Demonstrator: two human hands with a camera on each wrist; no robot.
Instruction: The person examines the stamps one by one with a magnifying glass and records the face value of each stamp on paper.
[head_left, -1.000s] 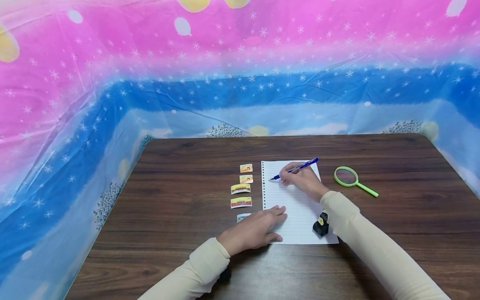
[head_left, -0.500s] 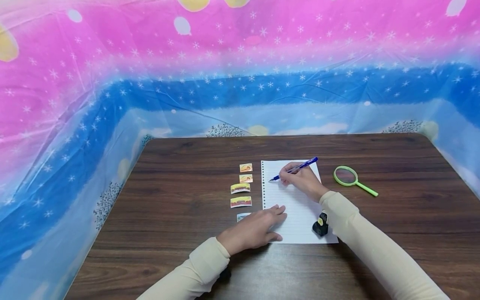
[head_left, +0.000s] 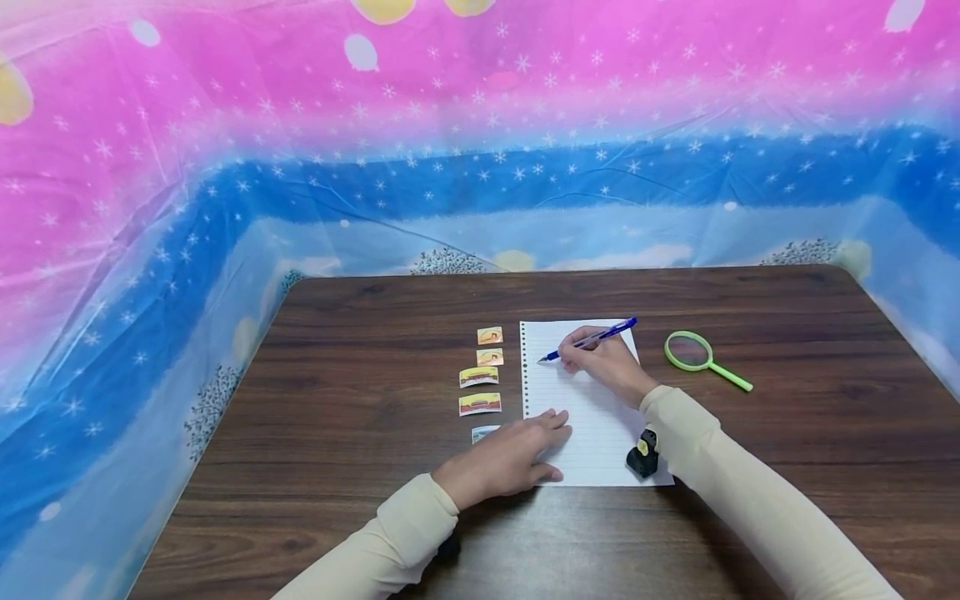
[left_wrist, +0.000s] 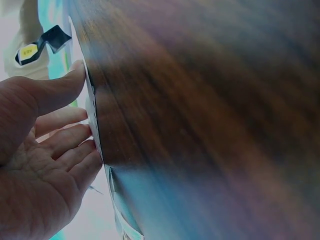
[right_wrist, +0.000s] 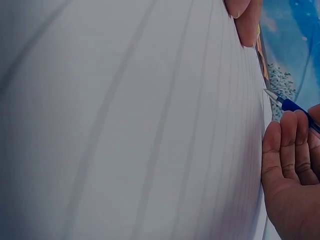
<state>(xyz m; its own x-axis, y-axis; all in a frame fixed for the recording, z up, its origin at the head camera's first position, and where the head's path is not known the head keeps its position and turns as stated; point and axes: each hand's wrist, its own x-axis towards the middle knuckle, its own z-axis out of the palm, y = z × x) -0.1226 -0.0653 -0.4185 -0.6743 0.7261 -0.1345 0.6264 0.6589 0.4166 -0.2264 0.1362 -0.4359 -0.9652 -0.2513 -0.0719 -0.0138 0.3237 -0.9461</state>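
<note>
A sheet of lined paper [head_left: 600, 450] with punched holes down its left side lies on the table. My right hand [head_left: 606, 363] pinches a blue pen [head_left: 619, 327], its tip at the upper left of the sheet. In the right wrist view the pen [right_wrist: 291, 106] slants, its metal tip by the sheet's edge. My left hand [head_left: 510, 457] rests on the sheet's lower left with fingers extended; in the left wrist view the fingertips of this hand [left_wrist: 55, 145] touch the paper. Whether any writing is on the sheet is too small to tell.
Left of the sheet lie several small picture cards, such as a yellow and red card [head_left: 480, 404]; the lowest card [head_left: 484, 433] is partly behind my left hand. A green magnifying glass [head_left: 708, 360] lies to the right. Patterned cloth [head_left: 480, 183] hangs behind the wooden table [head_left: 337, 400].
Both hands, the pen and the sheet keep nearly the same places. The whole head view shifts very slightly.
</note>
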